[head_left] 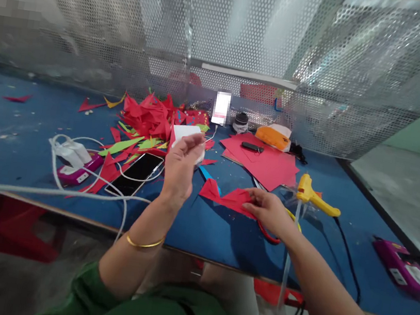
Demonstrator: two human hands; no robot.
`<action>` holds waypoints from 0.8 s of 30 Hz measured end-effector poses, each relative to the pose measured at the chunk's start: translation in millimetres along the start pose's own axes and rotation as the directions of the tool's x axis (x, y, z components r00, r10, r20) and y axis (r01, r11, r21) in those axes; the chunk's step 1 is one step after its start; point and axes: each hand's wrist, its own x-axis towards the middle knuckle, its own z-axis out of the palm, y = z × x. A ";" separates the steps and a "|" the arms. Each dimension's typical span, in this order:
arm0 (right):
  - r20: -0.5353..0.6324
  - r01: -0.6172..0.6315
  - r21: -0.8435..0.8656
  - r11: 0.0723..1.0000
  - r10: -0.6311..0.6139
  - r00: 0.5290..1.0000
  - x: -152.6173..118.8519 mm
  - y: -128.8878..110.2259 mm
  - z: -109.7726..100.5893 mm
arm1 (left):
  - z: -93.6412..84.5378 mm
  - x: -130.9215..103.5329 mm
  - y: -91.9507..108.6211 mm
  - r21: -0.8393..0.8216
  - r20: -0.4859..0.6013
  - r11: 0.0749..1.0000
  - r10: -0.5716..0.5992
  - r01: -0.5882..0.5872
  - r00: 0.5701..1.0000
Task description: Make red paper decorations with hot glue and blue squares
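My right hand [265, 209] has its fingers closed on the right end of a folded red paper piece [224, 196], which lies low over the blue table. My left hand [184, 161] is raised to the left of that piece, its fingers curled near one another in front of a white object [187, 132]; whether they grip anything is hidden. Red-handled scissors [267, 233] lie partly under my right hand. A blue strip [207, 177] lies just behind the red piece.
Red sheets [271, 168] carry a dark object [252, 147]. A yellow glue gun [316, 196] stands at right. Red scraps [149, 117], a phone [138, 171], white cables and purple boxes [79, 169] lie about. Perforated metal [251, 28] borders the table's back.
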 end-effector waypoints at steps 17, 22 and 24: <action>-0.494 0.033 0.321 0.947 0.137 0.859 -26.5 6.2 57.8 | 77.9 13.8 3.6 0.465 0.161 0.816 0.302 -0.342 0.940; -0.347 0.308 -0.529 0.790 -0.533 0.771 -50.1 -58.1 61.8 | 85.8 11.3 -5.6 0.737 0.401 0.494 0.228 -0.460 0.887; -0.161 0.372 -0.649 0.664 -0.598 0.785 -43.9 -85.8 71.6 | 92.8 5.8 -6.1 0.759 0.477 0.392 0.208 -0.519 0.854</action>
